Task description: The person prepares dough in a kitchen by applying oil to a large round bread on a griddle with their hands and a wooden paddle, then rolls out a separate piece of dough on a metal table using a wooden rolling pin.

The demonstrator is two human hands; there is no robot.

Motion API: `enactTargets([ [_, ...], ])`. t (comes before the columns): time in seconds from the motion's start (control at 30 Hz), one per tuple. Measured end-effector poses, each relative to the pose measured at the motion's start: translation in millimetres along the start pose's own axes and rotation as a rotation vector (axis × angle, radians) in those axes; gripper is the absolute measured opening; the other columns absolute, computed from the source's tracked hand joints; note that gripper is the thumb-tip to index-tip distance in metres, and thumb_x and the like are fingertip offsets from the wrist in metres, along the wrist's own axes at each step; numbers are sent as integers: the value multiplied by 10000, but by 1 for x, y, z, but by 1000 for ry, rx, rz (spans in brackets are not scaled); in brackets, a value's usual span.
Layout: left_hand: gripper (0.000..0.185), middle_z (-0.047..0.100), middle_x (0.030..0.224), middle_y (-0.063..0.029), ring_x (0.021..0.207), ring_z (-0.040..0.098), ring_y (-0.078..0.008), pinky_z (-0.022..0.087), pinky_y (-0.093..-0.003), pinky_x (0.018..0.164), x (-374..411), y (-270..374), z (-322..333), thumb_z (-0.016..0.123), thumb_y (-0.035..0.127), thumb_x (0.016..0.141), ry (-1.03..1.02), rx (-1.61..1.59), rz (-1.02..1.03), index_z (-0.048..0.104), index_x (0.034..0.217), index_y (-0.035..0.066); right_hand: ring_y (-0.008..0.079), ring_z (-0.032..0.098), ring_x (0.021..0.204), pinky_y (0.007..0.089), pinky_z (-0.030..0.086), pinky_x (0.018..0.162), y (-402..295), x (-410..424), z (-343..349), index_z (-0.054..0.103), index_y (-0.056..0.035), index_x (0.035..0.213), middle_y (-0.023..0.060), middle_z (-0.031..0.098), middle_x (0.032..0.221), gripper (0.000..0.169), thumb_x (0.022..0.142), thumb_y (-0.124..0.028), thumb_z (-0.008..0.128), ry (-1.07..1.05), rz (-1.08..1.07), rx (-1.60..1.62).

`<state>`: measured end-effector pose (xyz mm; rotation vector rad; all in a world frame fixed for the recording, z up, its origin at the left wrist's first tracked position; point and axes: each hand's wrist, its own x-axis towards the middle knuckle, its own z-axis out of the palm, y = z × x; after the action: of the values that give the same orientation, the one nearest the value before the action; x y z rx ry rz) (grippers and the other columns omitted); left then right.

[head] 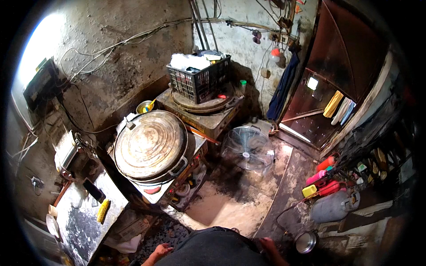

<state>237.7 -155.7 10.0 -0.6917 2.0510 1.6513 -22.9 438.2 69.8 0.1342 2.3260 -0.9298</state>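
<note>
At the bottom of the head view, my left hand [162,250] hangs beside my dark shirt with its fingers loosely curled, and no object shows in it. On the other side of the shirt is my right hand [267,244], dim and partly blurred; its grip is hard to make out. Neither hand touches the things in front of me. Ahead stands a large round metal griddle or lid [149,146] with a side handle, on a stove-like unit. A yellow corn cob [103,211] and a dark phone [93,190] lie on the worn table [114,196] at left.
A black plastic crate [199,81] sits on a second round-topped unit. Beyond the floor's middle stands a fan [249,149]. A gas cylinder [329,206], several bright bottles and a metal bowl [306,242] are at right, below the dark red door [332,69].
</note>
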Motion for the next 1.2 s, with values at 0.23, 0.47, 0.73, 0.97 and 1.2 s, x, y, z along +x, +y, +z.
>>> enactTargets([
  [0.23, 504, 626, 993, -119, 891, 598, -223, 453, -299, 773, -10, 56, -22, 601, 371, 751, 43, 243, -401, 557, 1110, 19, 213, 610, 605, 343, 471, 565, 61, -8, 26, 667, -67, 690, 98, 620, 625, 408, 736, -465, 593, -35, 173, -135],
  [0.47, 540, 612, 1028, -144, 922, 596, -199, 472, -305, 747, 5, 180, -14, 627, 317, 746, 123, 280, -290, 513, 1138, -37, 233, 606, 590, 354, 467, 565, 83, -15, 36, 655, -54, 676, 105, 607, 597, 428, 748, -467, 568, 52, 177, -208],
  [0.73, 535, 625, 982, -140, 910, 600, -224, 464, -301, 773, 31, 170, -14, 602, 360, 761, -2, 388, -221, 520, 1134, -16, 234, 610, 593, 364, 470, 582, 92, -12, 43, 660, -43, 710, 108, 611, 608, 453, 762, -474, 533, 65, 166, -147],
  [0.97, 577, 631, 980, -119, 884, 607, -201, 462, -290, 762, 18, 126, -30, 624, 388, 742, 0, 318, -373, 512, 1152, -3, 210, 615, 596, 353, 471, 585, 48, -53, 14, 666, -39, 803, 104, 633, 668, 442, 756, -464, 553, -4, 188, -42],
  [1.2, 578, 611, 1038, -129, 911, 599, -197, 460, -286, 776, 23, 132, -30, 641, 348, 744, -12, 385, -336, 496, 1173, -12, 197, 603, 603, 336, 473, 585, 133, -43, 36, 663, -41, 818, 93, 628, 665, 444, 754, -471, 574, 81, 393, 65],
])
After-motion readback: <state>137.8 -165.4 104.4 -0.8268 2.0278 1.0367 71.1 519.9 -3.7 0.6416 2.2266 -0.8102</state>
